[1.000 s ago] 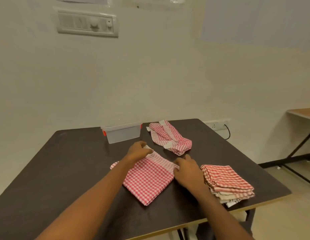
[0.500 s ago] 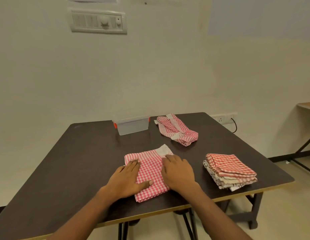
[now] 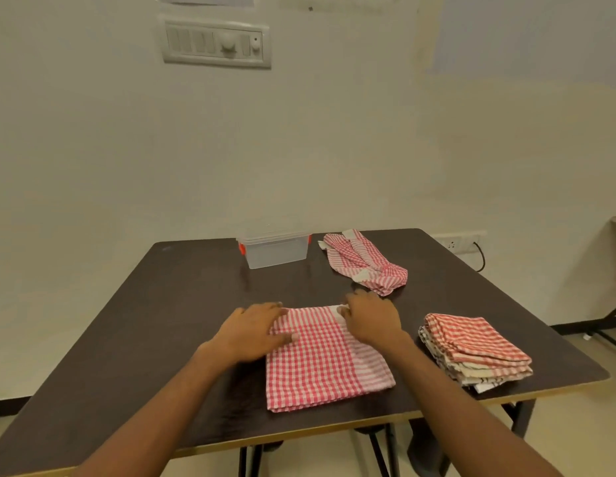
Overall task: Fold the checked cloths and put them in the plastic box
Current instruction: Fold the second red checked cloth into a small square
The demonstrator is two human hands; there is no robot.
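Observation:
A red-and-white checked cloth (image 3: 324, 363) lies folded flat near the table's front edge. My left hand (image 3: 251, 333) rests on its far left corner with the thumb on the cloth. My right hand (image 3: 372, 318) pinches its far right corner by a white patch. A crumpled checked cloth (image 3: 365, 261) lies at the back right. A stack of folded checked cloths (image 3: 475, 349) sits at the right edge. The clear plastic box (image 3: 275, 249) with red clips stands at the back, its lid on.
The dark table (image 3: 169, 304) has a pale front edge. A wall with a switch panel (image 3: 215, 43) rises behind it. A wall socket with a black cable (image 3: 478, 251) is at the right, and another table's legs (image 3: 609, 325) stand beyond.
Both hands moved from the middle of the cloth to its far corners. The cloth now lies wider and squarer. The camera shifted, so the scene sits differently in the frame.

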